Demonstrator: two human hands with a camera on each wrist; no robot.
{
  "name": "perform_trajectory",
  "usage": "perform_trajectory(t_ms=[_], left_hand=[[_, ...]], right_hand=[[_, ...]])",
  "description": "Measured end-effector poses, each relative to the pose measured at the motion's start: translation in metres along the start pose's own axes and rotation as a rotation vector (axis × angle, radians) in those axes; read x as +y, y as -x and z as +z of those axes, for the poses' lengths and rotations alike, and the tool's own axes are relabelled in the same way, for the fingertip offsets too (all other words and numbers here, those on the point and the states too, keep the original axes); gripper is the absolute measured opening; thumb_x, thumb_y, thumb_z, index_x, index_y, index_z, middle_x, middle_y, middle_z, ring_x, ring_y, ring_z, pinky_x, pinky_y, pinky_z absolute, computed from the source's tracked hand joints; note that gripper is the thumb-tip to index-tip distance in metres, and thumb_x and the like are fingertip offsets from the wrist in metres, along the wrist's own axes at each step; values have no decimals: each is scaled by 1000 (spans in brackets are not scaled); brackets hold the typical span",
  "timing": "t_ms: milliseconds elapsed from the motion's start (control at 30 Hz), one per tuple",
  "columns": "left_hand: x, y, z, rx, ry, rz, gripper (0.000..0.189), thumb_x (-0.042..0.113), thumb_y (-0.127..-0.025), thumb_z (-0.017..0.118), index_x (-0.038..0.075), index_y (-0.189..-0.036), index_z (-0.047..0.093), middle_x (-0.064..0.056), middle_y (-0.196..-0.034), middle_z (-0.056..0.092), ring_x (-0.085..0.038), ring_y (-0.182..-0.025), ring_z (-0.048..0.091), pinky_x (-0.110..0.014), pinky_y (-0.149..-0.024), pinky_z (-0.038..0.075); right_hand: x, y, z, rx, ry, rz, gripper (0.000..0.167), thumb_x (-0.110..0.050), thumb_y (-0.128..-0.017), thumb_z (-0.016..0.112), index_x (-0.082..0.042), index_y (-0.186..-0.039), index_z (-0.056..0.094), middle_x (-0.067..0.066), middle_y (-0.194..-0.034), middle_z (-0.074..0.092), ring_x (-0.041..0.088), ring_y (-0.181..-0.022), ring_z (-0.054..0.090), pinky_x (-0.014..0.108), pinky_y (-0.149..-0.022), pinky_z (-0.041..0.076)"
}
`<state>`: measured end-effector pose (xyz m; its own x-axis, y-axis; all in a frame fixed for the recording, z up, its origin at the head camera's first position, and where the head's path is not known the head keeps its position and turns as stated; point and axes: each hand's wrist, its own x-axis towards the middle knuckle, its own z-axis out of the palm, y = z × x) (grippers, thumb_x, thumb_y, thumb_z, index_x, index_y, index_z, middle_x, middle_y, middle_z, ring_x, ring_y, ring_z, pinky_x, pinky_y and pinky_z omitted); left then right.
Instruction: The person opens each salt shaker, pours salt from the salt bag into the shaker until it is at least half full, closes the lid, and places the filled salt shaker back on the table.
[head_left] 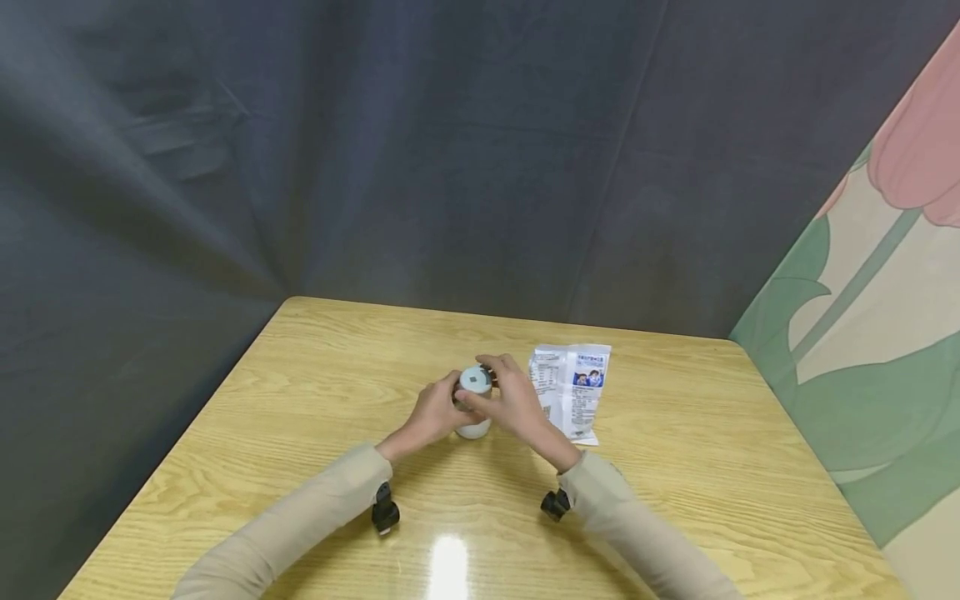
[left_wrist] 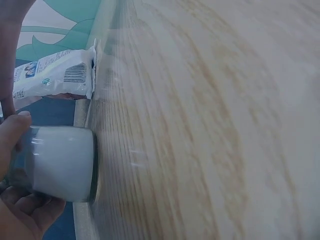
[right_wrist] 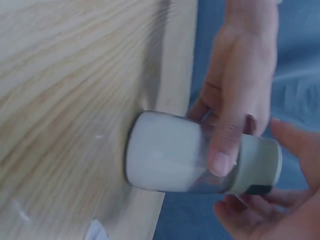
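A clear glass jar (right_wrist: 162,152) with white contents stands upright on the wooden table, seen from the side in both wrist views. Its pale round lid (head_left: 476,380) bears a dark square on top and a dark patch on its side. My left hand (head_left: 435,407) grips the jar just below the lid, thumb across the glass. Around the lid, my right hand (head_left: 516,402) is spread, thumb on one side and fingers on the other. A gap shows between that thumb and the lid (right_wrist: 260,165) in the right wrist view.
A white printed packet (head_left: 592,392) lies on the table (head_left: 360,350) just right of the jar. Dark cloth (head_left: 450,167) hangs behind the table and on the left. A flower-patterned curtain (head_left: 885,333) borders the right side.
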<state>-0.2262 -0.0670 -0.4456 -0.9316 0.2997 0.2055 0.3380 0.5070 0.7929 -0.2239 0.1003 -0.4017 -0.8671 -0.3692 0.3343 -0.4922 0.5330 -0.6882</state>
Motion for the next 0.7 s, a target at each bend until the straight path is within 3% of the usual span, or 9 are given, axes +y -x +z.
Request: perform_trajectory(t_ms=[100,167,300,433,533,700], left_hand=[[0,0,0,-4,9,-8,53,18,-84,82,-1,-126,56,-15,-120,65,-29,-109,64,-43,-89,58],[0,-1,0,-8,14,-13,54,20,-85,82,0,-127,55,-14,-120,65,-28,-110,64,-43,-89,58],[1,0,-1,-9,2,-16,54,23,-86,81,0,-127,55,-13,-118,65,-26,-106,65,-41,-86,59],[1,-1,0,-11,-6,-12,52,21,-86,80,-1,-126,56,-14,-117,66,-27,-104,65,-41,-85,59],[0,0,0,-10,6,4,49,18,-86,80,-2,-124,56,-15,-116,66,-29,-105,65,-43,-87,59],[-3,0,0,-1,4,49,49,17,-87,78,-3,-125,55,-18,-119,65,-32,-109,64,-46,-89,58]], right_hand=[[0,1,-6,-65,-106,-18,57,-13,-90,76,3,-138,50,20,-131,55,34,-114,59,44,-97,54],[1,1,-7,-63,-136,-34,53,-7,-89,75,3,-136,52,20,-131,57,34,-114,60,44,-97,54],[1,-1,-3,9,-70,-38,48,-14,-88,79,2,-128,59,16,-116,61,29,-97,64,43,-83,59],[2,-1,2,64,20,-50,50,-25,-88,79,2,-125,60,12,-104,58,22,-83,57,37,-68,54],[2,1,2,47,10,-77,53,-22,-88,79,1,-130,58,14,-113,59,24,-91,59,39,-73,55],[1,3,-3,-24,-119,-91,54,-8,-88,77,1,-135,53,18,-130,58,32,-109,61,47,-89,56]])
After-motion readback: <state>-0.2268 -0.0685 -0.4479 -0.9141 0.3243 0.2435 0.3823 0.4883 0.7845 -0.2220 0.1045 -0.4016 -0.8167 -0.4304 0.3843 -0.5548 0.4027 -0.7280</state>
